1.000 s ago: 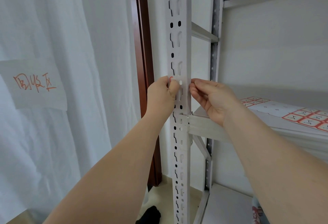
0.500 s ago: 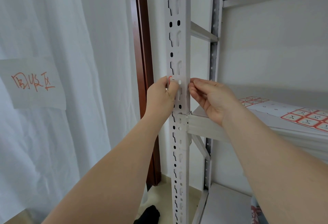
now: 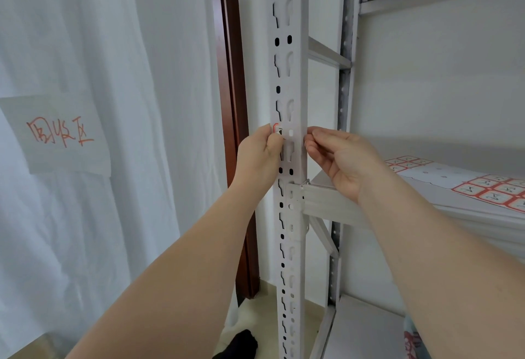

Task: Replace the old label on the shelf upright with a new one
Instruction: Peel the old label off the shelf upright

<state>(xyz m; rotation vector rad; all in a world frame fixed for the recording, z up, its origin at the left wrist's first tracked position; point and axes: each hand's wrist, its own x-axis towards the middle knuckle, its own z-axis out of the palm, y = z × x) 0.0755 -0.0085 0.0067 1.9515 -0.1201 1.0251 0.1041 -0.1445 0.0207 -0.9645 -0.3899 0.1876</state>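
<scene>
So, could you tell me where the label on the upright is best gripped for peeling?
Likely the label at its right end, coming from the right: it lies flat across the upright, and the right hand pinches at that open edge.

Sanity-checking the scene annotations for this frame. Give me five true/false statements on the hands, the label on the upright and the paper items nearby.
1. The left hand and the right hand are both at the white perforated metal upright. True.
2. The left thumb presses a small red-bordered white label against the upright. True.
3. The sheet of red-bordered labels lies on the floor. False: it lies on the white metal shelf to the right.
4. The right hand rests flat on the shelf. False: its fingertips pinch at the upright's right edge.
5. A white paper with red handwriting hangs on the white curtain. True.
</scene>
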